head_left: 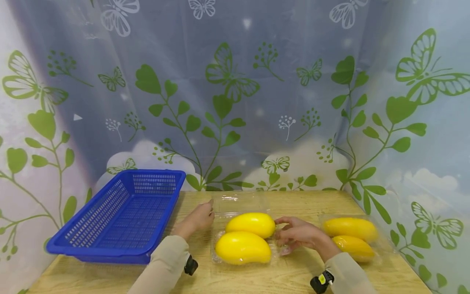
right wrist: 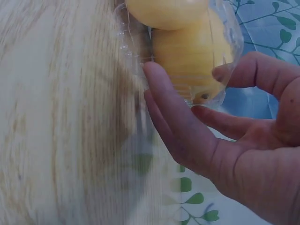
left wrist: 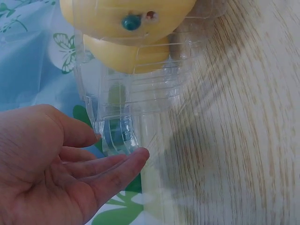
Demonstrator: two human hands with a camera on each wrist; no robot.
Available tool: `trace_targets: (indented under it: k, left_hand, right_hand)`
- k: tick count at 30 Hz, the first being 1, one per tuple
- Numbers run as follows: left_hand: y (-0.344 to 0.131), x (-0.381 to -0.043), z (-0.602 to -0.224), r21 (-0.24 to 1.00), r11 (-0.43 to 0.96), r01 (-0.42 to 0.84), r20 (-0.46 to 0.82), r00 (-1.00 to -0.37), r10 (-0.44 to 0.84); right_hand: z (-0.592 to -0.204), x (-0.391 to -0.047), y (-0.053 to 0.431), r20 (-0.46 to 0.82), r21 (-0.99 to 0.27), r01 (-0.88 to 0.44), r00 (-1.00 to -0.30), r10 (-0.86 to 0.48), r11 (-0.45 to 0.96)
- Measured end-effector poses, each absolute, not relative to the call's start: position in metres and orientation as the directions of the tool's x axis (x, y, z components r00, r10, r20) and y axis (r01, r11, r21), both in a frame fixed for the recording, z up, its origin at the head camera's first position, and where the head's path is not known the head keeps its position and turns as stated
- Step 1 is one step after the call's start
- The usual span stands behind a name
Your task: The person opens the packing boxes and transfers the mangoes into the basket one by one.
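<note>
Two yellow mangoes [head_left: 243, 247] lie side by side in a clear plastic clamshell box [head_left: 274, 261], its transparent lid [head_left: 238, 201] tilted open toward the back. My right hand [head_left: 299, 233] holds the box's right end, thumb and fingers spread around it. In the right wrist view the fingertips overlap the plastic beside a mango [right wrist: 185, 56]. At the lid's left edge is my left hand [head_left: 198, 218], fingers loosely bent. The left wrist view shows its thumb and fingers [left wrist: 119, 173] apart, close to the plastic, below a mango [left wrist: 126, 18] with a dark teal nub.
A blue perforated basket [head_left: 147, 245] stands on the left of the wooden table [head_left: 308, 281]. To the right, another clear box holds two more yellow mangoes [head_left: 350, 228], near my right forearm. A curtain [head_left: 235, 122] printed with leaves and butterflies hangs behind the table.
</note>
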State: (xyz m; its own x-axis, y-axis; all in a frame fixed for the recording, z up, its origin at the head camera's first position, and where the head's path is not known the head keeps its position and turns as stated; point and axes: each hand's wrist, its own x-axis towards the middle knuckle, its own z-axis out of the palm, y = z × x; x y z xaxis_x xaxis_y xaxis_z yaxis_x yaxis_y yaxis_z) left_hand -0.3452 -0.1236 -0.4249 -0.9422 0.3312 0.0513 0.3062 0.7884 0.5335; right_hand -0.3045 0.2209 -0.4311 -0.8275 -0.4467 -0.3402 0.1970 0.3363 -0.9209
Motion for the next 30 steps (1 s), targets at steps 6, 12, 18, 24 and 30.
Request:
trace_targets:
  k: [6,12,18,24,30]
  left_hand:
    - [-0.1233,-0.3470,-0.4256,0.523,0.798,0.300,0.048,-0.945,0.324]
    - [-0.1229,-0.3457,-0.4238,0.526,0.795,0.302,0.045,-0.944,0.328]
    - [-0.1226,-0.3454,-0.4244,0.521,0.795,0.312,0.058,-0.942,0.331]
    - [-0.1226,-0.3455,-0.4262,0.526,0.787,0.322,0.068,-0.939,0.338]
    - [-0.1218,-0.3451,-0.4272,0.537,0.780,0.322,0.072,-0.938,0.338]
  right_hand:
    - [-0.4262,-0.3004,0.2175,-0.330,-0.901,0.153,-0.848,-0.414,0.405]
    - [-0.4253,-0.2999,0.2160,-0.323,-0.898,0.145,-0.859,-0.398,0.415]
    - [-0.4255,-0.2989,0.2158,-0.315,-0.903,0.144,-0.861,-0.398,0.404]
    - [-0.4258,-0.2972,0.2170,-0.318,-0.905,0.148,-0.859,-0.401,0.399]
    - [-0.4283,-0.2975,0.2180,-0.330,-0.904,0.164,-0.855,-0.399,0.394]
